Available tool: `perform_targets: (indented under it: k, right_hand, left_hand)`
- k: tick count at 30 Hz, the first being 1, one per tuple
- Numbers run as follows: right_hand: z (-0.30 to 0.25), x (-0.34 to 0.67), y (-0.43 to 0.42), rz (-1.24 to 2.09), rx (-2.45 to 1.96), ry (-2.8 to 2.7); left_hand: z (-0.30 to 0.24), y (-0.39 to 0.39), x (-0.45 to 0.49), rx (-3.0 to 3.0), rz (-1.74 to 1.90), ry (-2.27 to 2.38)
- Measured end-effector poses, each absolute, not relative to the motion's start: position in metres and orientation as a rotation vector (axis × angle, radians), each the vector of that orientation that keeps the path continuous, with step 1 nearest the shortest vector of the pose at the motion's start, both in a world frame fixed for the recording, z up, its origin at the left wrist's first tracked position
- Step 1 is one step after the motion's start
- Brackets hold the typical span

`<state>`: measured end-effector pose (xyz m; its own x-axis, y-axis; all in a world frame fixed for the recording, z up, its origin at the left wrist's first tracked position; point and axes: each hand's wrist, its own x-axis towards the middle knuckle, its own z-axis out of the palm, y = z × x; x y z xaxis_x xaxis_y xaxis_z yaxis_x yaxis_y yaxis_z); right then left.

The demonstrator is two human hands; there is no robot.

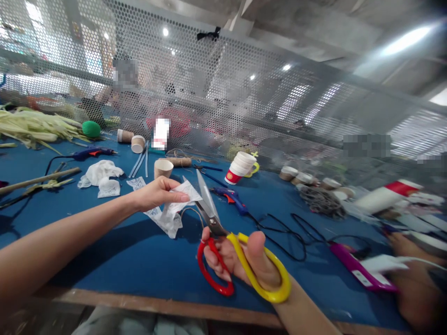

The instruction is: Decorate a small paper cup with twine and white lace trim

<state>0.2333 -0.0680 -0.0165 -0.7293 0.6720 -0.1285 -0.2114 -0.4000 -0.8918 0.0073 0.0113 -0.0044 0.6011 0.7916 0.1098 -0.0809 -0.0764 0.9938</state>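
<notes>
My left hand [155, 191] pinches a strip of white lace fabric [171, 209] above the blue table [122, 251]. My right hand [244, 260] grips a pair of scissors [223, 237] with one red and one yellow handle loop. The steel blades are parted and their tips reach the edge of the lace. The thumb sits in the yellow loop and the fingers in the red one. The lace hangs down from my left fingers toward the table.
A blue glue gun [230, 196] with black cord lies behind the scissors. Paper cups [240, 166], a second glue gun [91, 152], white cloth [101, 177], pale leaves [35, 125] and twine litter the table. Another person's hand [415, 260] rests at right. Perforated metal screen [223, 93] stands behind.
</notes>
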Motion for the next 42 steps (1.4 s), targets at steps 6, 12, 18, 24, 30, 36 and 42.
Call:
perform_targets:
  k: [6, 12, 18, 24, 30, 36, 42]
  right_hand:
    - [-0.0152, 0.2354, -0.0698, 2.174, -0.665, -1.275]
    - [-0.0132, 0.235, -0.0715, 2.131, -0.649, -1.354]
    - [-0.0123, 0.2345, -0.0725, 2.166, -0.698, -1.241]
    - [-0.0147, 0.235, -0.0713, 2.189, -0.754, -1.229]
    - [-0.0139, 0.2373, -0.0722, 2.155, -0.859, -1.239]
    - [-0.0169, 0.2352, -0.0694, 2.117, -0.809, -1.28]
    - [-0.0171, 0.2312, -0.0667, 2.166, -0.807, -1.26]
  left_hand:
    - [-0.0031, 0.0116, 0.0069, 1.493, 0.808, 0.633]
    - [-0.0007, 0.0114, 0.0057, 1.475, 0.831, 0.608]
    - [-0.0018, 0.0104, 0.0065, 1.457, 0.797, 0.62]
    - [-0.0032, 0.0095, 0.0065, 1.434, 0.765, 0.612]
    - [-0.004, 0.0101, 0.0056, 1.479, 0.759, 0.646]
    - [-0.0016, 0.0081, 0.0063, 1.544, 0.723, 0.666]
    - [-0.0014, 0.0051, 0.0067, 1.614, 0.645, 0.672]
